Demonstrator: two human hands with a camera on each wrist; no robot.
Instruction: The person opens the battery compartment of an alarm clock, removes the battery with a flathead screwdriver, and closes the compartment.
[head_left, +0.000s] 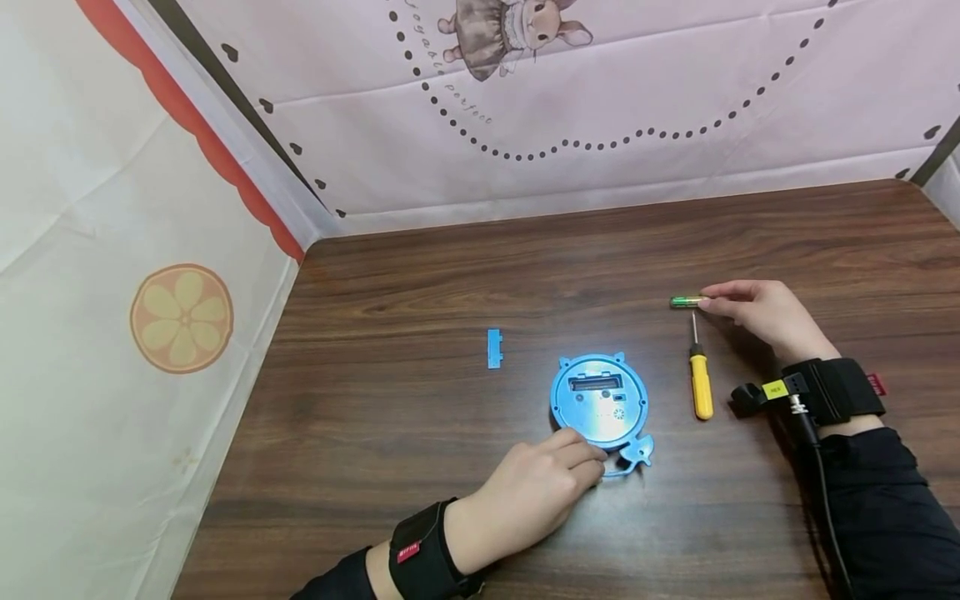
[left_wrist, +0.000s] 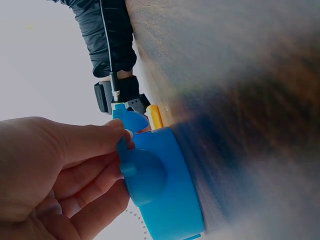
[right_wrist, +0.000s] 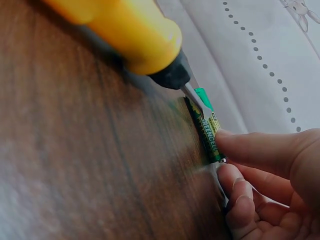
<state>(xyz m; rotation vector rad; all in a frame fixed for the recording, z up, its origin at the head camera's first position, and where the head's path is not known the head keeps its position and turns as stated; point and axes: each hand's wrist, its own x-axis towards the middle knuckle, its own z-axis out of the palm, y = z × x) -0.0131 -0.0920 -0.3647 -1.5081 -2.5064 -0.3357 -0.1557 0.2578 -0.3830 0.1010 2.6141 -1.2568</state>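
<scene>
A round blue plastic device [head_left: 603,423] with two small ears lies back side up on the wooden table, a slot-shaped battery compartment [head_left: 595,382] uncovered in it. At its near edge my left hand [head_left: 528,487] pinches the blue loop part [left_wrist: 121,145] between thumb and fingers. Farther right, my right hand [head_left: 765,317] holds the end of a green battery [head_left: 685,302] with thumb and fingertips, low at the table. Just below the battery, a screwdriver [head_left: 701,383] with a yellow handle lies with its tip towards it.
Left of the device lies a small blue cover [head_left: 493,348] with tabs on one side. Printed cloth [head_left: 600,183] hangs along the table's far edge, and a white cloth [head_left: 112,433] borders the left side. A cable [head_left: 825,500] runs along the right sleeve.
</scene>
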